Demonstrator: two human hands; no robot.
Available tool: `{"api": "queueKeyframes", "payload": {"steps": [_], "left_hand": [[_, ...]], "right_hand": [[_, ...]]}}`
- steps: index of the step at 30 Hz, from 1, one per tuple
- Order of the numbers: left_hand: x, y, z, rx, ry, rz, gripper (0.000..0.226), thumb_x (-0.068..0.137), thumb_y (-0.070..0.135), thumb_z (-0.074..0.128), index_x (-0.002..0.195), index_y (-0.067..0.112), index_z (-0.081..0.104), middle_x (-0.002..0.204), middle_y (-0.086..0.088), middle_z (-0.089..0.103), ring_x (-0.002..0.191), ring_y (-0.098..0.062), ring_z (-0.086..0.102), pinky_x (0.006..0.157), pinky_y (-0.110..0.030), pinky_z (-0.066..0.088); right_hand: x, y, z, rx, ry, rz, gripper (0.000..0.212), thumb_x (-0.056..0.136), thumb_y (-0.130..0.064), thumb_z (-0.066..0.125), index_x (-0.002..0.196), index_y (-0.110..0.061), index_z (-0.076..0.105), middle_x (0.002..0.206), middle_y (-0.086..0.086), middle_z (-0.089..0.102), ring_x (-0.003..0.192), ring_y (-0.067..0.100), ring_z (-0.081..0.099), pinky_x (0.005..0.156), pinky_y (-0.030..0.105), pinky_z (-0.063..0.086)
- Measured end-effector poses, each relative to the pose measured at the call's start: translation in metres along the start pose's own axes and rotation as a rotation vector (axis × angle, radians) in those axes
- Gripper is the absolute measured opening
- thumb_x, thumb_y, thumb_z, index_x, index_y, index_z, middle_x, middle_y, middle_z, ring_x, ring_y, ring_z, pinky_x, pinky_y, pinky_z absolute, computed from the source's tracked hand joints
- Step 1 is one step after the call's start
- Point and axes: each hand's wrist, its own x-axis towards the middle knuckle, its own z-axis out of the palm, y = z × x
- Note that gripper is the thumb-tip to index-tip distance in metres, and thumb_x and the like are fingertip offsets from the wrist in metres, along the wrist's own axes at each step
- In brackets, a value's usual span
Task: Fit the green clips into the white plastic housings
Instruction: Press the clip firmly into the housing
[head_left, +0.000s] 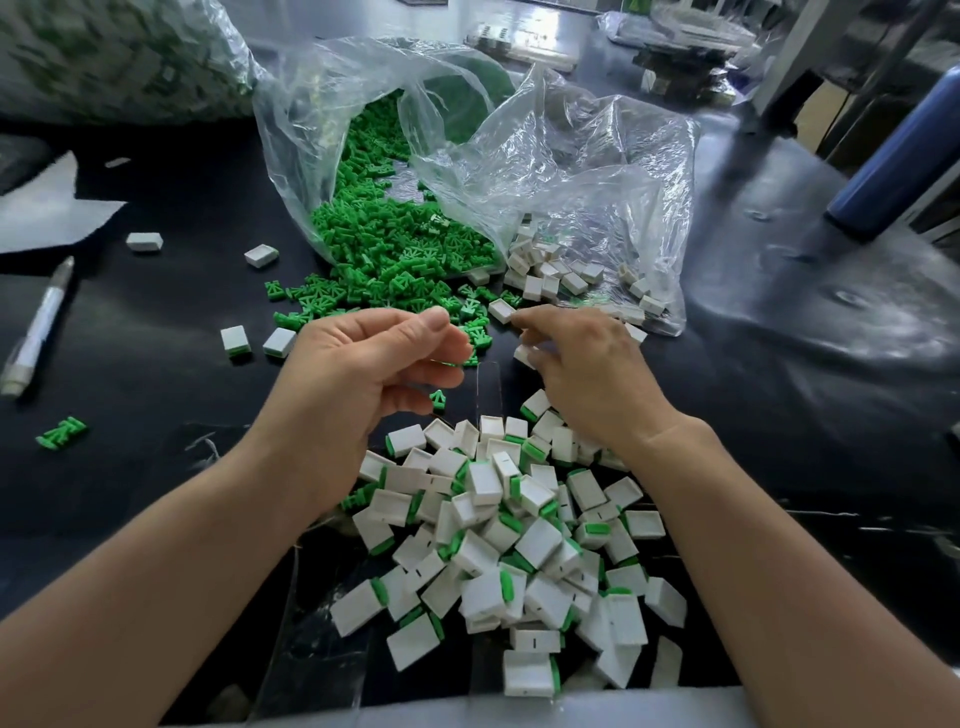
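Small green moulded plastic clips (395, 244) spill from a clear plastic bag (322, 130) at upper centre. They are light and stiff with thin prongs, so they scatter easily and are best pinched across the flat body, not the prongs. Small white rectangular plastic housings (550, 275) sit in a second clear bag (597, 171) right of centre. These are hollow, light, rigid and smooth-sided and may slip, so hold them by the two broad faces with the open end free. Left hand (363, 374) at centre has its fingers curled toward the thumb with a sliver of green at the fingertips; cannot tell if it pinches a clip or the green lies on the black table (156, 322) behind. Right hand (592, 374) is just right of it, fingers curled down and pinching a single white housing (524, 356). A heap of assembled white housings with green ends (519, 535) fills lower centre, and a few strays lie at left. A white pen (39, 332) is at the left edge and a blue cylinder (893, 145) at upper right.
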Motion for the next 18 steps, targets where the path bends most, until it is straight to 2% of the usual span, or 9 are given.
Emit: {"api": "queueKeyframes", "payload": {"steps": [5, 10, 12, 14, 16, 18], "left_hand": [[0.001, -0.001, -0.001, 0.005, 0.018, -0.011, 0.022, 0.060, 0.035, 0.062, 0.060, 0.016, 0.073, 0.069, 0.000, 0.072, 0.058, -0.009, 0.065, 0.048, -0.016, 0.048], [0.003, -0.003, -0.002, 0.033, 0.053, -0.022, 0.017, 0.062, 0.029, 0.062, 0.064, 0.016, 0.073, 0.071, 0.000, 0.072, 0.059, -0.008, 0.065, 0.048, -0.016, 0.049], [0.003, -0.005, -0.002, 0.065, 0.070, -0.032, 0.017, 0.062, 0.027, 0.063, 0.073, 0.018, 0.071, 0.073, 0.002, 0.073, 0.060, -0.007, 0.065, 0.049, -0.016, 0.049], [0.005, -0.007, -0.003, 0.097, 0.079, -0.049, 0.021, 0.062, 0.023, 0.066, 0.082, 0.019, 0.070, 0.077, 0.002, 0.073, 0.063, -0.007, 0.066, 0.050, -0.016, 0.050], [0.004, -0.008, -0.002, 0.111, 0.054, -0.070, 0.028, 0.060, 0.020, 0.069, 0.088, 0.020, 0.069, 0.083, 0.002, 0.074, 0.068, -0.007, 0.067, 0.054, -0.016, 0.052], [0.003, -0.008, -0.001, 0.121, -0.015, -0.064, 0.035, 0.056, 0.017, 0.070, 0.091, 0.018, 0.070, 0.085, -0.001, 0.074, 0.070, -0.009, 0.067, 0.057, -0.017, 0.053]], "right_hand": [[-0.001, 0.001, -0.001, -0.048, -0.114, 0.032, 0.032, 0.094, -0.012, 0.046, 0.124, -0.016, 0.056, 0.119, 0.004, 0.052, 0.114, 0.024, 0.042, 0.096, 0.035, 0.032], [-0.003, 0.002, -0.003, -0.013, -0.069, 0.028, 0.020, 0.092, -0.016, 0.051, 0.109, -0.017, 0.061, 0.110, 0.001, 0.057, 0.105, 0.018, 0.047, 0.088, 0.027, 0.032], [-0.003, -0.001, -0.005, 0.129, 0.009, 0.030, 0.013, 0.090, -0.018, 0.056, 0.101, -0.017, 0.062, 0.094, -0.004, 0.059, 0.086, 0.007, 0.051, 0.078, 0.017, 0.036], [-0.004, -0.010, -0.008, 0.391, 0.059, 0.037, 0.009, 0.085, -0.017, 0.064, 0.091, -0.021, 0.060, 0.079, -0.012, 0.056, 0.070, -0.002, 0.050, 0.067, 0.008, 0.039], [-0.007, -0.021, -0.010, 0.606, 0.055, 0.024, 0.017, 0.079, -0.014, 0.070, 0.083, -0.025, 0.058, 0.074, -0.012, 0.058, 0.067, 0.002, 0.054, 0.067, 0.014, 0.046], [-0.010, -0.031, -0.010, 0.717, 0.025, -0.003, 0.021, 0.075, -0.013, 0.074, 0.077, -0.027, 0.058, 0.073, -0.008, 0.061, 0.068, 0.007, 0.057, 0.068, 0.024, 0.051]]}}
